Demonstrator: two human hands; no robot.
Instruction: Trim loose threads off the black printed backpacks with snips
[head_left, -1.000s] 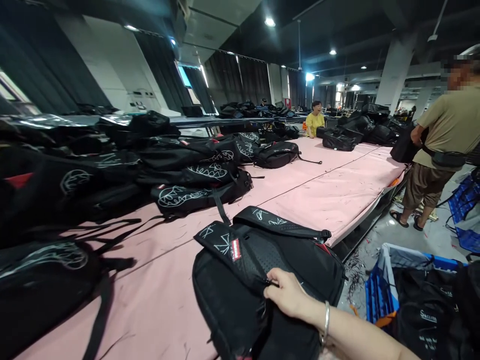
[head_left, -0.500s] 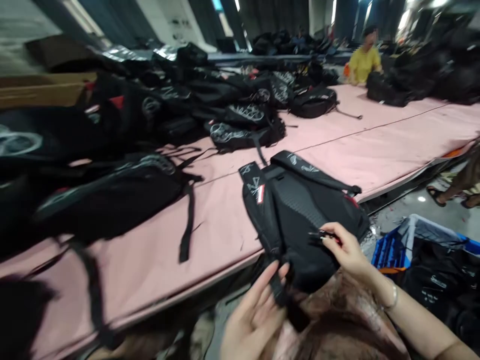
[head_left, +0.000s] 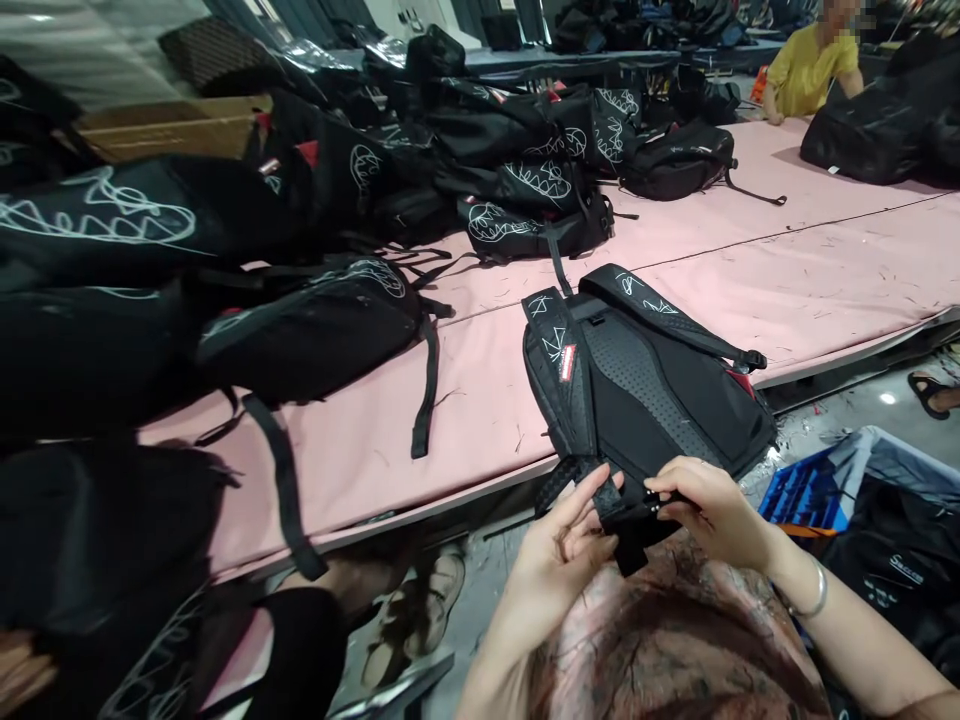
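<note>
A black backpack [head_left: 660,370] lies on its front at the table edge, its padded back panel and white-patterned shoulder straps facing up. Its lower end hangs over the edge toward my lap. My left hand [head_left: 574,540] is closed on a black webbing strap [head_left: 631,550] at that end, thumb and fingers pinching it. Close beside it, my right hand [head_left: 701,505] is closed round small dark thread snips [head_left: 654,502], largely hidden by the fingers. The snips' tip is near the strap; whether they touch cannot be made out.
More black backpacks [head_left: 307,330] are heaped along the left of the pink-covered table [head_left: 480,400]. Loose threads lie on it. A blue-and-white bin [head_left: 806,490] with black bags stands at my right. A person in yellow [head_left: 814,70] is at the far side; another person's feet [head_left: 427,610] show below left.
My right hand has come down beside my left hand with the snips. My left hand has risen with the strap. The view has shifted left and down.
</note>
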